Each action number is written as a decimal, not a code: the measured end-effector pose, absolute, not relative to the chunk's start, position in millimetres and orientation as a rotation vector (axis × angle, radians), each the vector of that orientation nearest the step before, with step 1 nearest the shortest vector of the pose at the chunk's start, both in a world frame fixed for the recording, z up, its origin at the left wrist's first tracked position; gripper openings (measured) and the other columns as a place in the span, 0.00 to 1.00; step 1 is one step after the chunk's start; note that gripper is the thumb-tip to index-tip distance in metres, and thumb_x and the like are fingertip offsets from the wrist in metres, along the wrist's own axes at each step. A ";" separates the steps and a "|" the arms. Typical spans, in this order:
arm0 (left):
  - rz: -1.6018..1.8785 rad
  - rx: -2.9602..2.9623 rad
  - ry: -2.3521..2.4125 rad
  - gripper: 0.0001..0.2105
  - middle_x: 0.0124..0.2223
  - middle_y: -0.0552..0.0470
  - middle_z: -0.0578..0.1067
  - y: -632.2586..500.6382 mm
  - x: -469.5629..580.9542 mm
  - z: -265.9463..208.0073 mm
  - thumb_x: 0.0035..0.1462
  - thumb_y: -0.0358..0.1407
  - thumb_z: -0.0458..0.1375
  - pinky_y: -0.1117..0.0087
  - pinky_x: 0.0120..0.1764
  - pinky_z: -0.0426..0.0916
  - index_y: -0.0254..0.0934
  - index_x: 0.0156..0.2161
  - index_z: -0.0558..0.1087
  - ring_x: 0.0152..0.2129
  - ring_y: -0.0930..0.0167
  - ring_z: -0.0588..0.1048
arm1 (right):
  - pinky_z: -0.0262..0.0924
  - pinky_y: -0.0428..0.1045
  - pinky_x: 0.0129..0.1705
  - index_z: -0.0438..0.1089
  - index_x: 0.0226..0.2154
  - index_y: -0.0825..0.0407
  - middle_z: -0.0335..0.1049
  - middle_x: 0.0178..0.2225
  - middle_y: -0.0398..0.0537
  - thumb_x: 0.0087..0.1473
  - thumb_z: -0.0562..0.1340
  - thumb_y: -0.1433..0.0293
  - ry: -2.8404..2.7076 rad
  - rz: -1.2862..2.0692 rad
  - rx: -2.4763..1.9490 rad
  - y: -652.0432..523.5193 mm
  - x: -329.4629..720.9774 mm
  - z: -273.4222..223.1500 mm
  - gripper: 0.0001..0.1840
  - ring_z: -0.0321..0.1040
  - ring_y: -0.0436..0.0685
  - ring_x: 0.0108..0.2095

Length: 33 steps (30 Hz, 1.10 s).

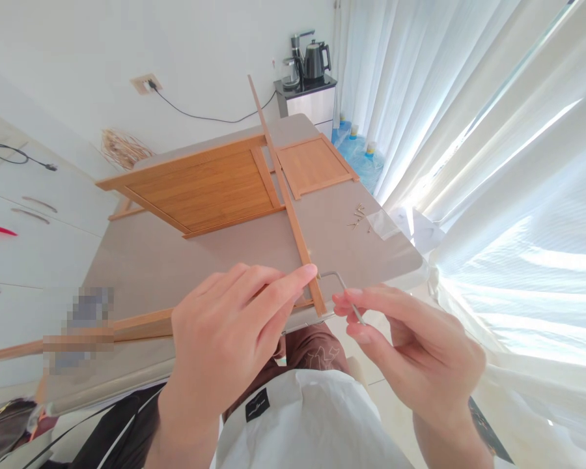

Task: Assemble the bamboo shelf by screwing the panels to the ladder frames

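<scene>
My left hand (232, 319) is closed around the near end of a long wooden bar (293, 225), its index fingertip by a small brass-coloured screw head. Its thumb is hidden. Between thumb and fingertips, my right hand (415, 345) pinches the long arm of a bent Allen key (340, 280). The key's short end meets the bar at the screw; I cannot tell how deep it sits. A slatted wooden panel (205, 189) joins the bar farther back. Another wooden rail (144, 326) runs left from behind my left hand, along the table's near edge.
Several loose screws (357, 216) and a clear plastic bag (383, 225) lie on the grey table (234, 251), right of the bar. A smaller wooden panel (317, 166) lies behind them. A kettle (315, 60) stands on a cabinet at the back. White curtains (517, 163) hang at right.
</scene>
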State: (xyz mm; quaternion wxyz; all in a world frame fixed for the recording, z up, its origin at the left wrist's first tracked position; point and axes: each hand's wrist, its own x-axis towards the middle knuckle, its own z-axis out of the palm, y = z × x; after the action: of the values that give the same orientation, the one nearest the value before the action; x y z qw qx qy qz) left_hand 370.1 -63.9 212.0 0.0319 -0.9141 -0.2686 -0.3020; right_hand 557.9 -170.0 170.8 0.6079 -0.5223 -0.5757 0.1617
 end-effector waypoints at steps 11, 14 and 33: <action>-0.928 -2.788 -0.798 0.15 0.38 0.57 0.83 -62.5 370.7 212.3 0.65 0.29 0.63 0.68 0.35 0.65 0.47 0.54 0.77 0.31 0.73 0.77 | 0.67 0.47 0.27 0.80 0.32 0.46 0.75 0.25 0.41 0.62 0.68 0.65 -1.239 0.298 -1.309 -125.2 565.7 199.4 0.07 0.70 0.49 0.24; -0.907 -2.794 -0.796 0.14 0.39 0.56 0.83 -62.5 371.3 214.7 0.64 0.28 0.63 0.68 0.35 0.65 0.44 0.53 0.77 0.32 0.73 0.78 | 0.65 0.45 0.26 0.79 0.30 0.49 0.72 0.22 0.40 0.63 0.66 0.60 -1.187 0.418 -1.308 -107.9 570.1 200.3 0.13 0.68 0.48 0.23; -0.907 -2.794 -0.798 0.15 0.38 0.57 0.83 -62.8 372.2 214.8 0.63 0.28 0.64 0.68 0.34 0.65 0.45 0.52 0.77 0.31 0.72 0.78 | 0.72 0.46 0.34 0.76 0.49 0.49 0.81 0.43 0.49 0.66 0.62 0.65 -1.138 0.937 -1.120 -99.1 578.3 164.0 0.12 0.77 0.49 0.33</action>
State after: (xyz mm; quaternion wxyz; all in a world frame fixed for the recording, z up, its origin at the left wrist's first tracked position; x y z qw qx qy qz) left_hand 372.2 -62.8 214.8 0.0487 -0.9168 -0.2618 -0.2976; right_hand 578.3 -99.1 164.0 0.6015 -0.4834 -0.4910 0.4043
